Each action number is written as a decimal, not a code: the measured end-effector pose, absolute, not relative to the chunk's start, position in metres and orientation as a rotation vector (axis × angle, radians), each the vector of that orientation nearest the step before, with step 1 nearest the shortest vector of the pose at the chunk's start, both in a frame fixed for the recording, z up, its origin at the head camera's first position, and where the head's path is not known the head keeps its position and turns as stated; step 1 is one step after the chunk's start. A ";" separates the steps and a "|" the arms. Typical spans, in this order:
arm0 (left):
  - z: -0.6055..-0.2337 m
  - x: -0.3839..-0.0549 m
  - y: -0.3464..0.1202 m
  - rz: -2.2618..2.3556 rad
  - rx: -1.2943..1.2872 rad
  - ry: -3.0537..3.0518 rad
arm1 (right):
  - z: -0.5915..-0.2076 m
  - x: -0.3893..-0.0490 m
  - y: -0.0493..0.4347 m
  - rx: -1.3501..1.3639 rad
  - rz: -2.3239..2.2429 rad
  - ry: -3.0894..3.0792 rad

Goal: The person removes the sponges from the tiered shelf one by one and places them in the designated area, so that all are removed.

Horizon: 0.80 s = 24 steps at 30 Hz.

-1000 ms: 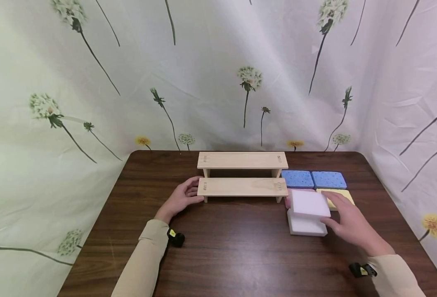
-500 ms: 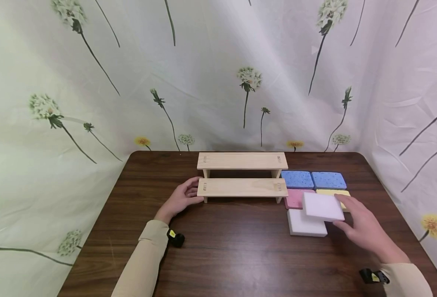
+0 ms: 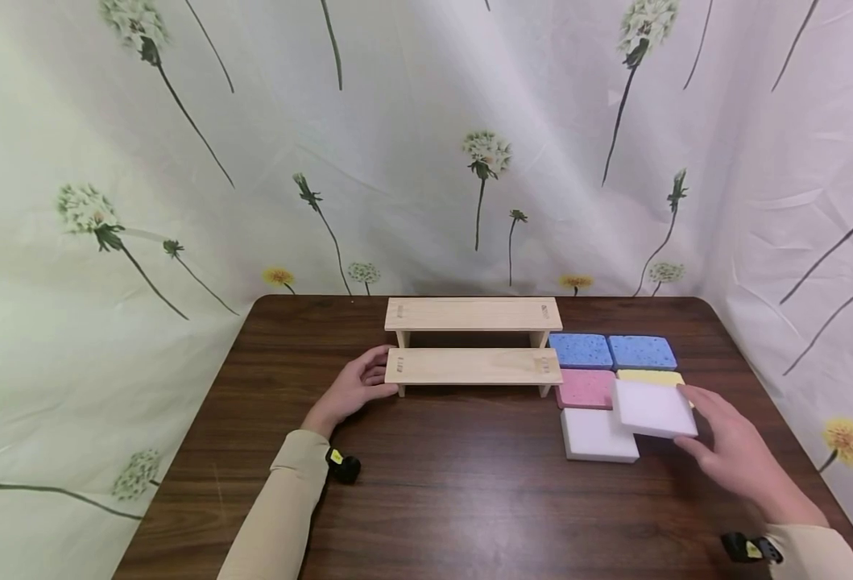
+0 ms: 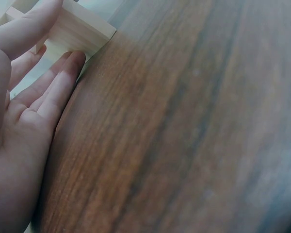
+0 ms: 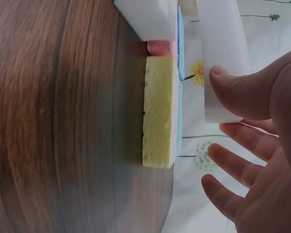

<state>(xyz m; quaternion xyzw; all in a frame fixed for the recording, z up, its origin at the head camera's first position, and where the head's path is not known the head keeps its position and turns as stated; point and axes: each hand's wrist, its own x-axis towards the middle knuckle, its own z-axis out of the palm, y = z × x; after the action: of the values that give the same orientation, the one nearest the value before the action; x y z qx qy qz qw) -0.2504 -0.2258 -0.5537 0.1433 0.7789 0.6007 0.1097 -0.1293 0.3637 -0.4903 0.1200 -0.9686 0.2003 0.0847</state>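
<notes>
In the head view my right hand [image 3: 741, 451] pinches a white sponge block [image 3: 654, 408] by its right edge, thumb in front and fingers behind. The right wrist view shows this white sponge [image 5: 225, 53] raised off the table, higher than the yellow sponge [image 5: 158, 114]. A second white sponge [image 3: 596, 436] lies flat just left of the raised one, which overlaps its corner from the camera. My left hand [image 3: 349, 395] rests at the left end of a two-step wooden stand [image 3: 473, 366]. In the left wrist view, its fingers [image 4: 63, 92] lie fairly straight against the stand's side.
Behind the white sponges lie a pink sponge [image 3: 585, 388] and the partly covered yellow one. Two blue sponges, the left [image 3: 581, 350] and the right [image 3: 642, 352], form the back row beside the stand. A flower-print curtain hangs behind the dark wooden table [image 3: 455, 491].
My right hand has carried the white sponge to the right, away from above the other white sponge, uncovering the pink one. The left hand and the stand have stayed put.
</notes>
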 end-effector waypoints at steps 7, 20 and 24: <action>-0.556 -0.251 -0.227 1.768 0.429 2.289 | -0.496 -0.124 0.374 0.334 0.596 -2.892; -0.555 -0.251 -0.227 1.772 0.436 2.293 | -0.506 -0.111 0.390 0.287 0.626 -2.904; -0.555 -0.252 -0.226 1.768 0.424 2.287 | -0.508 -0.107 0.394 0.268 0.630 -2.919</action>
<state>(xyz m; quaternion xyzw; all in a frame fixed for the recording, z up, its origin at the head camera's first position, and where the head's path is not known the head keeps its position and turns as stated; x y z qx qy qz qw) -0.2516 -0.2257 -0.5548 0.1443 0.7781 0.6014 0.1098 -0.1068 0.3937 -0.5083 0.0892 -0.9711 0.2096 0.0718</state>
